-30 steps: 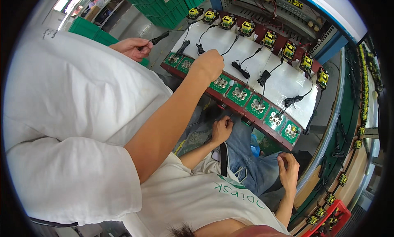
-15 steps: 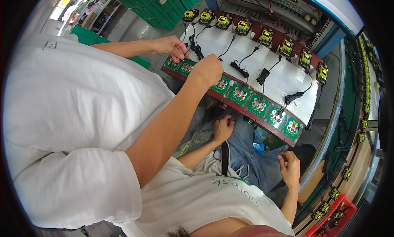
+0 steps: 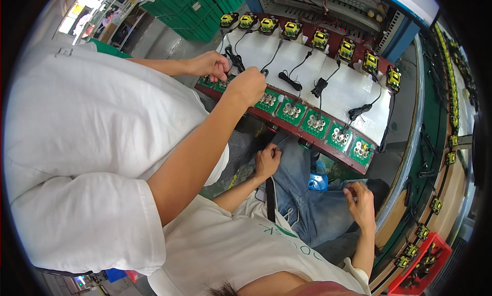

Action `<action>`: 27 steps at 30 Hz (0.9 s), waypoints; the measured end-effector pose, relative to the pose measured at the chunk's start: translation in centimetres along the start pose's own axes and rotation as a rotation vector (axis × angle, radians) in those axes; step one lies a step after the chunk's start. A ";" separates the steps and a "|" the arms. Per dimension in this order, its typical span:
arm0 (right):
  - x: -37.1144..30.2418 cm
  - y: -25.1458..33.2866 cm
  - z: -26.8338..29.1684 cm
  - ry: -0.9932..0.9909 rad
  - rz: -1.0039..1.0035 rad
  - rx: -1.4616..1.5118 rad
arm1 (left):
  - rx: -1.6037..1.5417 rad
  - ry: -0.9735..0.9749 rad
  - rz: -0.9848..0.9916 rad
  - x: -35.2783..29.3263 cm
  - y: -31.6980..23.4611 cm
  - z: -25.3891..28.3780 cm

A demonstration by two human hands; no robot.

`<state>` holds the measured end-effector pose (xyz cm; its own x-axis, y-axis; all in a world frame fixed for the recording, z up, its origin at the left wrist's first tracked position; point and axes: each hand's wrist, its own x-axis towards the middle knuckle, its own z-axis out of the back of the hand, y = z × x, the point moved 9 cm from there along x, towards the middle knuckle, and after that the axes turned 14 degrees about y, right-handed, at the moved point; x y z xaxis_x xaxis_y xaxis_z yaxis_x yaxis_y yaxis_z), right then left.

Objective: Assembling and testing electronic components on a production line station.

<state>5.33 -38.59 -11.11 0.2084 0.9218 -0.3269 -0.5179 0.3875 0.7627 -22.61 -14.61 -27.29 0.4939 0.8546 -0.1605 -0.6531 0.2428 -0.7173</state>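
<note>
My left hand (image 3: 267, 161) rests on my thigh near the front of the dark red test board (image 3: 289, 126). Its fingers are curled closed, and whatever may be inside them is hidden. On my other leg lies my right hand (image 3: 362, 202), loosely bent with fingers somewhat apart and nothing visible in it. Green circuit boards (image 3: 315, 123) with round metal contacts line the board's near edge. A co-worker's two hands work above its left end: one hand (image 3: 211, 64) by a black cable (image 3: 236, 60), the other (image 3: 249, 86) gripping something hidden over the green boards.
Yellow-and-black transformer units (image 3: 321, 38) stand along the board's far edge, with bundled black cables (image 3: 290, 80) on the white surface. Green crates (image 3: 187, 14) are stacked behind. At the right runs a conveyor line with a red bin (image 3: 421, 265). A blue object (image 3: 318, 180) sits between my legs.
The view has shifted slightly, so the board and hands appear further left and up. My hands stay on my legs, and the co-worker's hands keep nearly the same place over the board.
</note>
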 end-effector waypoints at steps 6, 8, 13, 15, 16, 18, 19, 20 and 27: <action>0.2 0.4 -0.3 0.047 -0.020 -0.024 | -0.052 -0.081 0.023 -0.4 -0.5 -0.6; 0.2 0.6 -0.4 0.058 -0.021 -0.035 | -0.067 -0.107 0.026 -0.5 -0.5 -0.8; 0.4 0.6 -0.6 0.059 -0.005 -0.008 | -0.051 -0.153 0.029 -0.2 -0.5 -1.1; 0.3 0.6 -0.6 0.064 -0.012 -0.010 | -0.057 -0.132 0.038 0.1 -0.2 -1.4; 0.3 0.6 -0.6 0.065 -0.015 -0.008 | -0.058 -0.120 0.041 0.4 -0.2 -1.5; 0.2 0.4 -0.5 0.063 -0.021 0.002 | -0.052 -0.103 0.042 0.7 -0.1 -1.5; 0.2 0.3 -0.5 0.065 -0.020 -0.003 | -0.059 -0.098 0.043 0.9 0.0 -1.6; 0.2 0.1 -0.4 0.068 -0.020 -0.009 | -0.068 -0.092 0.044 1.0 0.0 -1.7; 0.4 0.4 -0.5 0.078 -0.011 -0.025 | -0.078 -0.116 0.032 1.1 0.4 -1.5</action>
<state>4.75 -38.06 -11.23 0.1495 0.9137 -0.3780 -0.5371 0.3960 0.7448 -21.43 -14.22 -28.73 0.4012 0.9096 -0.1080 -0.6187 0.1821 -0.7642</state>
